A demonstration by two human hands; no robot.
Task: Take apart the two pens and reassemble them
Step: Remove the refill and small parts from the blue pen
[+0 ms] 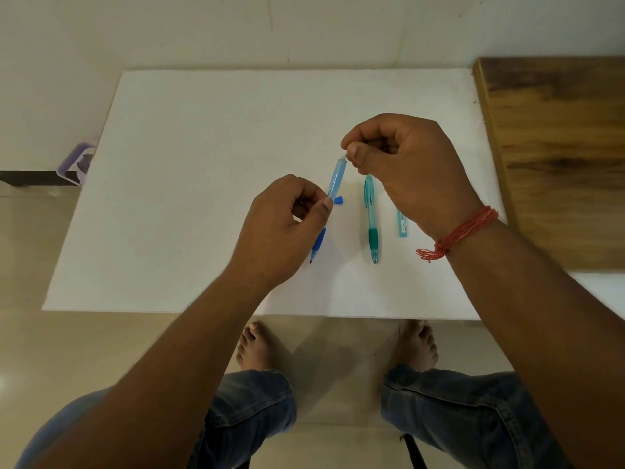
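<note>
— Standing at a white table (203, 164), a person holds a blue pen (336, 177) up between both hands. What would you like to know?

— How are the fingers placed?

— The left hand (287, 225) pinches the pen's barrel about midway between thumb and curled fingers. The right hand (406, 170) pinches the pen's far end, thumb against forefinger, the other fingers curled in. What sits between those fingertips is too small to tell.

— Where are the other parts?

— A small blue cap (339, 200) lies on the table just beside the left thumb. A green pen (371, 214) lies whole on the table, just right of the blue one, tip toward the person. A thin pale-blue tube (402, 226) lies further right, partly hidden by the right wrist.

— How far along is it?

— Early, I judge. The blue pen has only its end cap off; the green pen looks untouched. All reassembly remains.
</note>
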